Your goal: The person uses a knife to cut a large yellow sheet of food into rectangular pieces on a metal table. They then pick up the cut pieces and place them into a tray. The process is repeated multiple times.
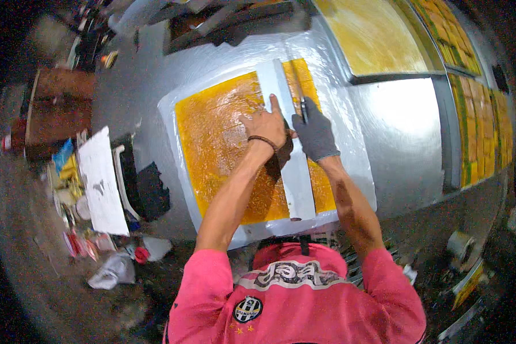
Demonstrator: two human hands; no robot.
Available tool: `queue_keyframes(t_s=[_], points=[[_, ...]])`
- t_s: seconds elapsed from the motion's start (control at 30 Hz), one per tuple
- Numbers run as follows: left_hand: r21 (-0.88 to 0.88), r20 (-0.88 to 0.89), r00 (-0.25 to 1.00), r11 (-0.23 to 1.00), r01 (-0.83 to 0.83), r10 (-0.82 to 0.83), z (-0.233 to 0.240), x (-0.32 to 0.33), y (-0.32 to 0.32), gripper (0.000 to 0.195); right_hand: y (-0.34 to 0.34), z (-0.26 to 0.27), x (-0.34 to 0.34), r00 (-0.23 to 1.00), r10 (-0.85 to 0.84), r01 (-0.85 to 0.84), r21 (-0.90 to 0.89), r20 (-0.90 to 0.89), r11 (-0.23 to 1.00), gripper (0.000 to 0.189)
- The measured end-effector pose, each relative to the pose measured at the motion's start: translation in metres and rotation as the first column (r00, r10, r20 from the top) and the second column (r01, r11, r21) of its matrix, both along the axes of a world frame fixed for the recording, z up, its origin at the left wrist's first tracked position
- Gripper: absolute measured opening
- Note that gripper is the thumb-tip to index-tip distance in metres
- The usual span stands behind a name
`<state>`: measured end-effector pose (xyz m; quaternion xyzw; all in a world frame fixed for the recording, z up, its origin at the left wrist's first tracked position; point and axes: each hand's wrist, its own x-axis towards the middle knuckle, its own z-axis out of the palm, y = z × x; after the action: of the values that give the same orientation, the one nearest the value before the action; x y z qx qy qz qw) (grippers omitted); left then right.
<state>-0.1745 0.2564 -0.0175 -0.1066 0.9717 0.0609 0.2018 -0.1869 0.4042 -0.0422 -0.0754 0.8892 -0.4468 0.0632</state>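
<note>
A flat orange-yellow slab [223, 129] with a glossy surface lies on a pale sheet [357, 180] on the metal table. Across its right part runs a long, flat, light-grey straightedge [299, 180]. My left hand [268, 127], bare with a dark bracelet at the wrist, presses on the straightedge and slab with its fingers spread. In a grey glove, my right hand [316, 131] is closed around the dark handle of a knife [302, 105] at the straightedge's right side. The thin blade points away from me over the narrow right strip of the slab.
A tray with a yellow layer [378, 38] stands at the upper right. Beyond it, trays hold rows of cut yellow-orange pieces [475, 129]. A white board [103, 180] and assorted items lie at the left. Dark flat pieces [241, 26] lie at the far edge.
</note>
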Motion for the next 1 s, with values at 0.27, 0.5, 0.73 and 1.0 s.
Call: queue_keyframes(t_s=[0.27, 0.5, 0.73, 1.0], points=[[0.142, -0.016, 0.996, 0.987, -0.08, 0.083, 0.014, 0.006, 0.002, 0.12, 0.007, -0.031, -0.028, 0.99, 0.067, -0.03, -0.273, 0.124, 0.962, 0.061], [0.147, -0.083, 0.988, 0.983, -0.114, 0.127, 0.005, 0.01, 0.005, 0.094, -0.002, -0.023, -0.023, 0.982, 0.051, 0.023, -0.381, 0.182, 0.924, 0.045], [0.183, -0.144, 0.98, 0.977, -0.111, 0.138, 0.005, 0.014, 0.003, 0.088, -0.007, -0.013, -0.018, 0.975, 0.063, 0.048, -0.48, 0.213, 0.876, 0.043], [0.14, -0.156, 0.979, 0.984, -0.106, 0.128, 0.009, 0.016, 0.004, 0.088, -0.009, -0.012, -0.021, 0.99, 0.048, 0.009, -0.402, 0.132, 0.916, 0.04]])
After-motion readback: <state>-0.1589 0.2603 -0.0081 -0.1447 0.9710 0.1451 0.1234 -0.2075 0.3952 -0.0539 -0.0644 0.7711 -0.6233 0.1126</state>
